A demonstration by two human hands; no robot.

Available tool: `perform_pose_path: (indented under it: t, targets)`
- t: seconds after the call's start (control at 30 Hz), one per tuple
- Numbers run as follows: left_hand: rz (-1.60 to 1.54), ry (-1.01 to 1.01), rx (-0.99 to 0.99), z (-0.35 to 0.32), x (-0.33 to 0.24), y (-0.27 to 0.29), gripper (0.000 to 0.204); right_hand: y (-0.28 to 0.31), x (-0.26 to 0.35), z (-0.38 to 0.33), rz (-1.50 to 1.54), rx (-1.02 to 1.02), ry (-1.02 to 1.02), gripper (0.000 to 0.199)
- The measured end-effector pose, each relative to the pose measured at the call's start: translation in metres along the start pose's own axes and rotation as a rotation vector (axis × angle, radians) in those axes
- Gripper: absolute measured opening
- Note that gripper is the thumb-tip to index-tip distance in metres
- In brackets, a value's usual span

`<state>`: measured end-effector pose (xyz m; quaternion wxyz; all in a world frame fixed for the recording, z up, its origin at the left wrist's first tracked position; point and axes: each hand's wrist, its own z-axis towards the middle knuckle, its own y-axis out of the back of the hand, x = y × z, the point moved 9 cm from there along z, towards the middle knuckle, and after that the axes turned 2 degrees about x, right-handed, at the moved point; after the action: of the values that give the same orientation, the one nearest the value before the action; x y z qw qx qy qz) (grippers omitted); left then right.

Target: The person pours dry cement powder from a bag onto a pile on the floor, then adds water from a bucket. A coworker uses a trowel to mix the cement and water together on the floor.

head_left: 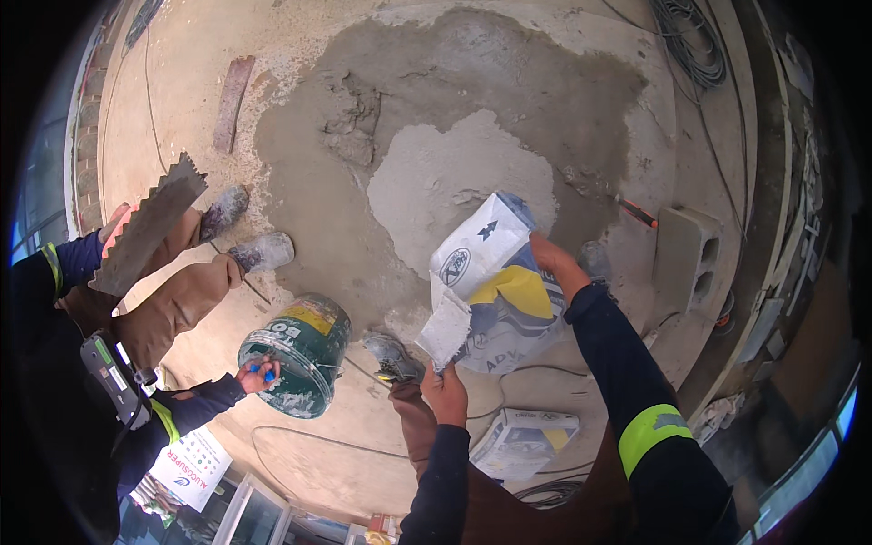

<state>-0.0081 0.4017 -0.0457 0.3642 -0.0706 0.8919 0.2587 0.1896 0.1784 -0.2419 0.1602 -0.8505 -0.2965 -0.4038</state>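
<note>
I hold a white, yellow and blue paper sack tipped up over a pale heap of dry powder on a wet grey patch of floor. My left hand grips the sack's torn lower flap. My right hand grips its upper right side. My shoe stands just left of the sack. A co-worker at the left holds a notched trowel and tilts a green bucket by its rim with a hand.
A second sack lies on the floor behind my legs. A concrete block and an orange-handled tool lie at the right. Cables coil at the top right. A brick lies at upper left.
</note>
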Motion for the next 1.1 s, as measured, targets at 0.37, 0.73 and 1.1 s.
perform_pose_path:
  t: [0.37, 0.73, 1.1]
  targets:
    - [0.007, 0.132, -0.028, 0.035, -0.01, -0.008, 0.044, -0.003, -0.007, -0.01, 0.791, -0.096, -0.286, 0.042]
    - [-0.006, 0.108, -0.035, 0.046, -0.008, -0.016, 0.054, -0.008, -0.029, -0.028, 1.019, -0.202, -0.343, 0.044]
    - [0.08, -0.006, 0.059, 0.045, -0.003, -0.022, 0.043, -0.016, -0.053, -0.058, 1.203, -0.301, -0.347, 0.048]
